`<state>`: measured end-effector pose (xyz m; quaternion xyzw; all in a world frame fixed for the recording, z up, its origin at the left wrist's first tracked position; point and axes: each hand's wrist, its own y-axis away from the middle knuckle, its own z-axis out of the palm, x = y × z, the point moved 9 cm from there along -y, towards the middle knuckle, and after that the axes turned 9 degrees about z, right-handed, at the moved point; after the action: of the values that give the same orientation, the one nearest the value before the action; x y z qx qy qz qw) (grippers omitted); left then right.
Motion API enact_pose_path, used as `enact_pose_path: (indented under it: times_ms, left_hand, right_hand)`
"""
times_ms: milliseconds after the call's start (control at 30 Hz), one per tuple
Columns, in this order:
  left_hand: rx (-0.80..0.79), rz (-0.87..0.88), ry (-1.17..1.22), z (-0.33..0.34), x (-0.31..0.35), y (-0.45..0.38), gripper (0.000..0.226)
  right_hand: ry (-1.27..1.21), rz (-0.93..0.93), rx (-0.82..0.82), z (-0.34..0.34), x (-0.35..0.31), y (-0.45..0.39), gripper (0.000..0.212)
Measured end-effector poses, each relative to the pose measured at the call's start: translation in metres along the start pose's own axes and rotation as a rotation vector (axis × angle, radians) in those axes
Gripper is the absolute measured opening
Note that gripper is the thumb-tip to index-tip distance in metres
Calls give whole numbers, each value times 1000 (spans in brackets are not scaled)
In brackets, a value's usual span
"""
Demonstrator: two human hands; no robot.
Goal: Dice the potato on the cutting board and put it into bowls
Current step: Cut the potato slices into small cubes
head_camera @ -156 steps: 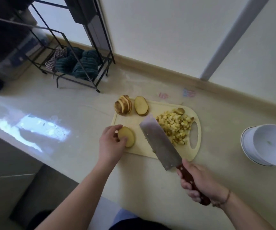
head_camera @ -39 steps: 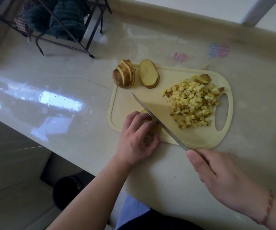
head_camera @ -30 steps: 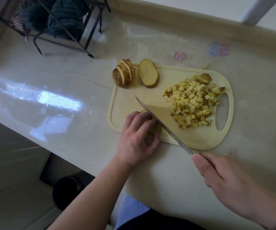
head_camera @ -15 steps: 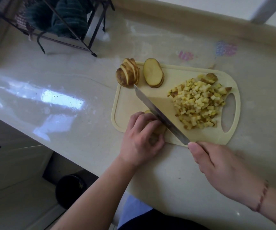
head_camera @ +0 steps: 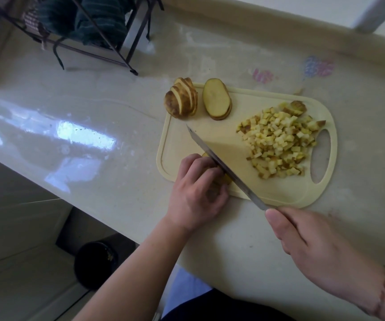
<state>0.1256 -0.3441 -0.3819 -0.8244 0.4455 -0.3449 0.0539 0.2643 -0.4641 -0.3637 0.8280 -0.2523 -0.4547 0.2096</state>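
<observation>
No lettering can be read anywhere; two faint pink and blue marks on the counter beyond the cutting board are too blurred to make out. A black wire rack stands past the board's far left corner. On the board, the left hand curls its fingers over a potato slice at the near left edge. The knife touches those fingers, its handle gripped by the right hand. Fanned slices and stacked slices sit at the far left corner, diced potato beside the handle hole.
</observation>
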Motion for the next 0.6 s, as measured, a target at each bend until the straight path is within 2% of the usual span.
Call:
enact_pose_path:
  times_ms: [233, 400, 600]
  left_hand:
    - [22, 5, -15, -1, 0, -2, 21]
    - [2, 7, -17, 0, 0, -2, 21]
    - [-1, 7, -14, -1, 0, -1, 19]
  right_hand:
    - [77, 7, 24, 2, 7, 6, 61]
    - [45, -39, 25, 7, -5, -16, 56]
    - [-6, -16, -4, 1, 2, -16, 66]
